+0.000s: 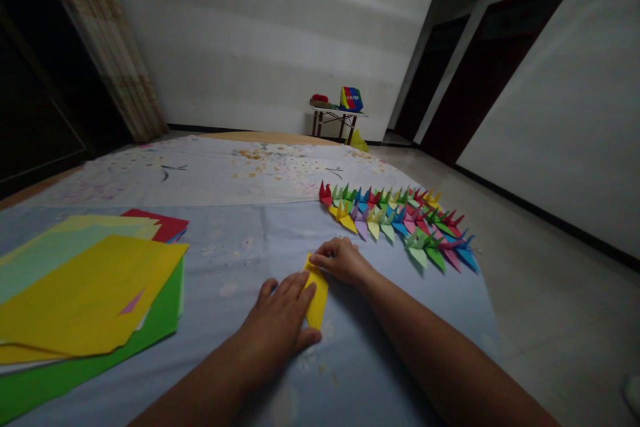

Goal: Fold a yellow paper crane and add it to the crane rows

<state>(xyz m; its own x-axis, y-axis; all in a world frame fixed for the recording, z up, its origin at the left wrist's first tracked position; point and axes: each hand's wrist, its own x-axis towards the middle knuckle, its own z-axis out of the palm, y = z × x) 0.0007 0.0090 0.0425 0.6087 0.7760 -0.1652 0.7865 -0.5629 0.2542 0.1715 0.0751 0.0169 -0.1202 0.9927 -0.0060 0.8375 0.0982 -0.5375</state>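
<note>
A small piece of folded yellow paper (317, 300) lies on the blue cloth in front of me, narrow and pointed at its top. My left hand (280, 317) rests palm down along its left side, fingers spread and lying on the edge, with the thumb near the lower tip. At the top end, my right hand (343, 259) pinches the paper's corner between thumb and fingertips. Its other fingers are curled and partly hidden.
To the left lies a stack of coloured paper sheets (100, 300), yellow uppermost. Several folded paper cranes (395, 217) stand in rows at the right, near the edge of the cloth-covered table (230, 360). A small side table (340, 112) stands by the far wall.
</note>
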